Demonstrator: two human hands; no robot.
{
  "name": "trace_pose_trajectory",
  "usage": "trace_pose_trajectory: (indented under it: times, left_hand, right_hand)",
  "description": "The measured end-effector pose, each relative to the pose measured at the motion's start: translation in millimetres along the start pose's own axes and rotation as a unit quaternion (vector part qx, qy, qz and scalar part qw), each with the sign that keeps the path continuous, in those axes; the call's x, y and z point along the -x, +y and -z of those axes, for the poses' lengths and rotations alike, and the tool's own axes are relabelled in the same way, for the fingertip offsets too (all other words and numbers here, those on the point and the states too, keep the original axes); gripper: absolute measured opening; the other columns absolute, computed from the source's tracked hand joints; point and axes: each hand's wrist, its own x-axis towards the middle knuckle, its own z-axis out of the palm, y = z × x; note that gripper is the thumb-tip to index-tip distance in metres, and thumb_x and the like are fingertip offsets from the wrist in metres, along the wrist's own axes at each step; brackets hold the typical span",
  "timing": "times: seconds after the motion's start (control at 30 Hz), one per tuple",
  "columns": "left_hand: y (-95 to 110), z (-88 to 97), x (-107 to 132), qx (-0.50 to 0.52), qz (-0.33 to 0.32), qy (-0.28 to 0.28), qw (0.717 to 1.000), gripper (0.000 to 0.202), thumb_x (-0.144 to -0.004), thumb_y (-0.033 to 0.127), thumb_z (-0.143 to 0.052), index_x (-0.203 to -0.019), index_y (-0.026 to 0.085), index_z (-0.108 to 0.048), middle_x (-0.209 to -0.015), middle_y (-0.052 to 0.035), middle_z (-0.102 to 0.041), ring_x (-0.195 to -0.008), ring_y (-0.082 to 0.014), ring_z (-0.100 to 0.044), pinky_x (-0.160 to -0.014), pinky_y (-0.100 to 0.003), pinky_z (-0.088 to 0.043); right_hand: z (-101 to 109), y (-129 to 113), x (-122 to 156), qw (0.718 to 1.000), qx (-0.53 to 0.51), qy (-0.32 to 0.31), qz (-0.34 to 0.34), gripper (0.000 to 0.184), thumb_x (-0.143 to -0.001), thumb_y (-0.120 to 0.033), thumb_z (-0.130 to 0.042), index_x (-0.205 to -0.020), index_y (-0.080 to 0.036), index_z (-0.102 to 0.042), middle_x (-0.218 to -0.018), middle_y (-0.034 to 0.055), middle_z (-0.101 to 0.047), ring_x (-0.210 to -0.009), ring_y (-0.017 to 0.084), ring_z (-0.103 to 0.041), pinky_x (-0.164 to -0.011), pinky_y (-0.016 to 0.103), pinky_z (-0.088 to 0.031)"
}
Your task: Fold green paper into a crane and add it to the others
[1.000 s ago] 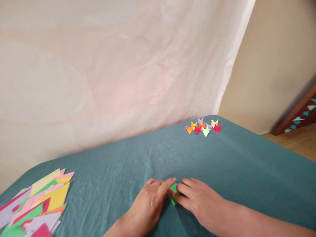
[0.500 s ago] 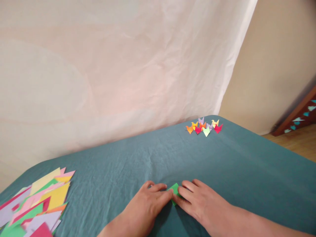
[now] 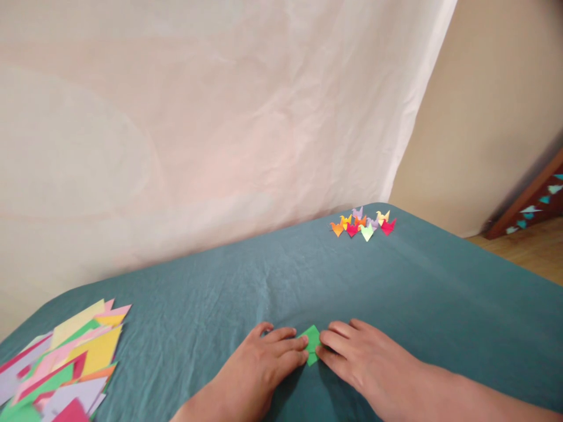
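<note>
A small folded piece of green paper lies on the dark teal tablecloth, close in front of me, with a crease across its lower part. At its left side my left hand keeps thumb and index fingertips on the paper's edge. My right hand pinches the opposite corner between bent fingers and thumb. The fingertips cover both side corners of the paper, while its top and bottom points show.
Sheets of coloured paper lie in a loose heap at the left. Several folded paper birds stand near the far right corner of the tablecloth. Behind hangs a pale curtain.
My fingertips have drawn slightly apart, so more of the green paper shows between them. The right hand has shifted a little to the right.
</note>
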Motion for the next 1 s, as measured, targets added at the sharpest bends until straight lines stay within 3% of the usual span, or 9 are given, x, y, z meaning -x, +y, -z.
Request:
trace_pose_trajectory:
  times: [0.17, 0.3, 0.4, 0.5, 0.73, 1.0]
  left_hand:
    - [1, 0.3, 1, 0.006, 0.001, 0.010, 1.000, 0.064, -0.072, -0.003, -0.044, -0.125, 0.032, -0.050, -0.133, 0.0013, -0.054, -0.124, -0.0215, -0.048, -0.103, -0.043, -0.033]
    - [0, -3.6, -3, 0.050, 0.001, 0.051, 0.997, 0.045, -0.083, 0.001, -0.044, -0.115, 0.029, -0.056, -0.118, 0.0001, -0.064, -0.114, -0.0179, -0.053, -0.100, -0.036, -0.036]
    - [0, -13.0, -9, 0.096, 0.027, 0.112, 0.989, 0.032, -0.090, 0.009, -0.044, -0.112, 0.027, -0.058, -0.103, -0.0015, -0.067, -0.101, -0.0165, -0.058, -0.093, -0.031, -0.039]
    - [-1, -22.4, -15, 0.125, 0.059, 0.143, 0.980, 0.026, -0.088, 0.017, -0.053, -0.112, 0.025, -0.057, -0.105, -0.0042, -0.063, -0.100, -0.0192, -0.056, -0.089, -0.032, -0.040]
    - [2, -21.6, -33, 0.142, 0.144, 0.132, 0.970, 0.015, -0.073, 0.010, -0.064, -0.084, 0.020, -0.060, -0.089, -0.0012, -0.059, -0.088, -0.0193, -0.053, -0.079, -0.030, -0.040]
    - [5, -25.9, -32, 0.122, 0.134, 0.153, 0.971, 0.010, -0.081, 0.013, -0.059, -0.074, 0.019, -0.057, -0.086, -0.0016, -0.057, -0.086, -0.0186, -0.052, -0.078, -0.031, -0.038]
  right_hand:
    - [13, -2, -1, 0.999, -0.046, -0.015, -0.019, 0.018, -0.080, -0.017, -0.058, -0.097, -0.021, -0.064, -0.090, 0.0068, -0.063, -0.084, 0.024, -0.054, -0.067, 0.034, -0.042]
    - [25, 1, -4, 0.996, -0.073, -0.017, -0.037, 0.017, -0.081, -0.015, -0.057, -0.094, -0.022, -0.065, -0.087, 0.0046, -0.062, -0.081, 0.022, -0.055, -0.067, 0.033, -0.043]
    - [26, 6, -8, 0.983, -0.150, -0.009, -0.102, 0.021, -0.083, -0.008, -0.054, -0.092, -0.024, -0.065, -0.090, 0.0002, -0.062, -0.083, 0.016, -0.055, -0.073, 0.028, -0.042]
    - [20, 9, -11, 0.961, -0.220, 0.000, -0.166, 0.016, -0.079, -0.009, -0.065, -0.087, -0.023, -0.064, -0.091, -0.0021, -0.061, -0.086, 0.015, -0.054, -0.076, 0.027, -0.041]
    - [8, 7, -13, 0.948, -0.237, 0.037, -0.209, 0.016, -0.072, -0.013, -0.075, -0.078, -0.021, -0.063, -0.085, -0.0033, -0.059, -0.086, 0.014, -0.053, -0.077, 0.026, -0.039]
    - [8, 4, -12, 0.948, -0.232, 0.044, -0.215, 0.013, -0.075, -0.015, -0.074, -0.076, -0.020, -0.063, -0.083, -0.0022, -0.058, -0.083, 0.016, -0.052, -0.076, 0.028, -0.039]
